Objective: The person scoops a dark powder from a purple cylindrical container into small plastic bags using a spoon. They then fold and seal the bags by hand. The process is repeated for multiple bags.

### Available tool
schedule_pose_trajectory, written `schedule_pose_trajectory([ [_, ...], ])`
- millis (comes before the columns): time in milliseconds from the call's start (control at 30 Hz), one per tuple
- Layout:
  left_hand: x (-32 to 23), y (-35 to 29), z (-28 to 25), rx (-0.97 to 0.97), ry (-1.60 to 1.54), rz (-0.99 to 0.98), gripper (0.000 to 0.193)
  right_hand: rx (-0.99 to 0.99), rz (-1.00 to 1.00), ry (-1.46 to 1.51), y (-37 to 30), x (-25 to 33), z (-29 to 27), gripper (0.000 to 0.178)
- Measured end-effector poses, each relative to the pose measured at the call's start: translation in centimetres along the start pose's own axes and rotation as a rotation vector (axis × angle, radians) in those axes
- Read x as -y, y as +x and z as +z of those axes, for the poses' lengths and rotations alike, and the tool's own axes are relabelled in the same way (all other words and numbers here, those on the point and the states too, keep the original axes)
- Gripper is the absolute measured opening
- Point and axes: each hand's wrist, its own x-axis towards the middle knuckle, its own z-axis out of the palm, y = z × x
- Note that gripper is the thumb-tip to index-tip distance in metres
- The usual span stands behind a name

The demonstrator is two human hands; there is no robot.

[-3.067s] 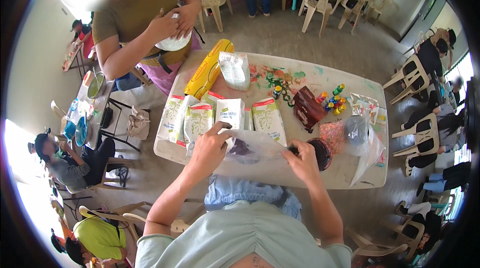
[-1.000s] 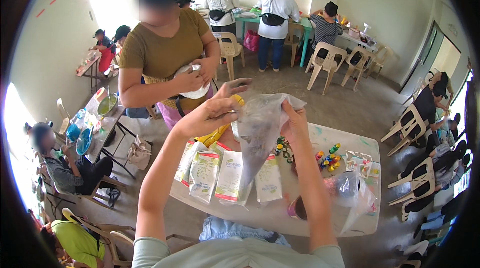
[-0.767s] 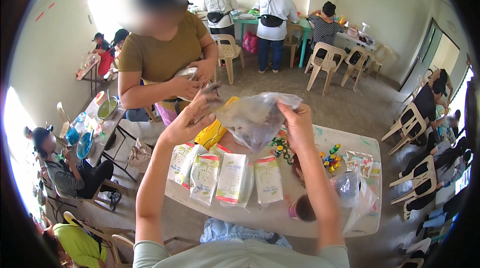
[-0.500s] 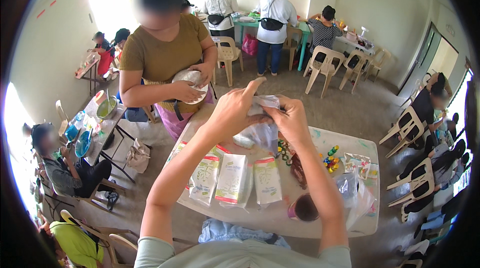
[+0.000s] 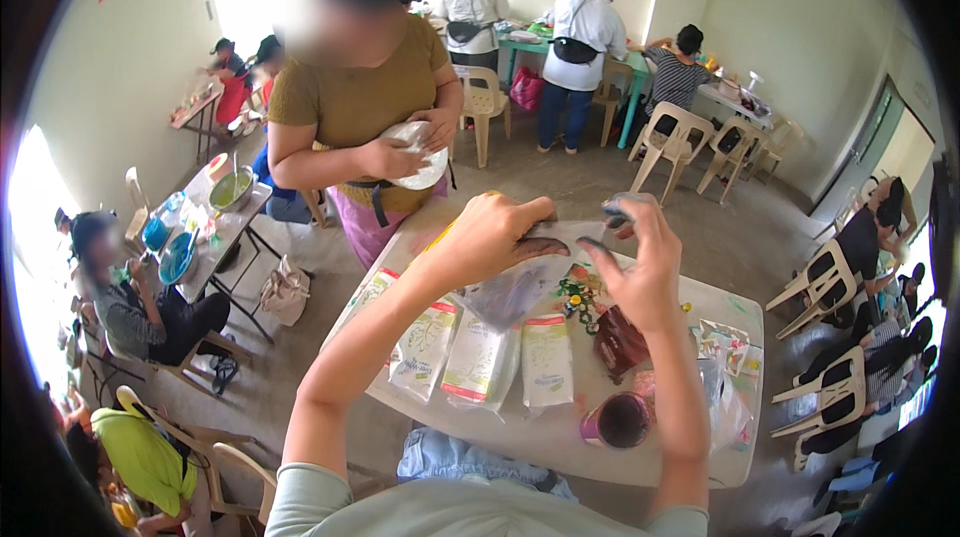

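Both my hands are raised above the white table (image 5: 690,442). My left hand (image 5: 490,235) and my right hand (image 5: 640,262) together grip the top of a clear plastic bag (image 5: 515,287) that hangs between them, its mouth gathered at my fingers. On the table below lie three white sealed packets (image 5: 480,362) side by side, a dark red packet (image 5: 618,342) and a round container with dark contents (image 5: 620,420).
A person in an olive shirt (image 5: 365,102) stands across the table holding a white bowl (image 5: 420,152). Small colourful items (image 5: 578,297) and clear bags (image 5: 725,377) lie on the table's right part. Beige plastic chairs (image 5: 825,282) and other seated and standing people surround us.
My hands lifted the clear bag from the table up to eye level, then closed in on its top. The bag now hangs lower and narrower between my fingers.
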Motion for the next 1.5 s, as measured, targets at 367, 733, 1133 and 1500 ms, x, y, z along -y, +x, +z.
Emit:
schedule_pose_trajectory([
  [367, 0.0, -1.9, -1.1, 0.061, 0.102, 0.005, 0.025, 0.079, -0.051, 0.152, -0.4, 0.9, 1.6, 0.024],
  [733, -0.7, -1.8, -0.3, 0.074, -0.074, 0.083, 0.013, 0.391, 0.636, 0.807, -5.8, -1.2, 5.1, 0.044],
  [1133, 0.3, -1.3, -1.0, 0.067, -0.092, 0.036, 0.020, 0.418, 0.718, 0.743, -7.2, -1.7, 6.5, 0.015],
  [1500, 0.4, -0.6, -0.5, 0.073, -0.094, 0.081, 0.018, 0.455, 0.516, 0.577, -7.2, -2.3, 6.2, 0.022],
])
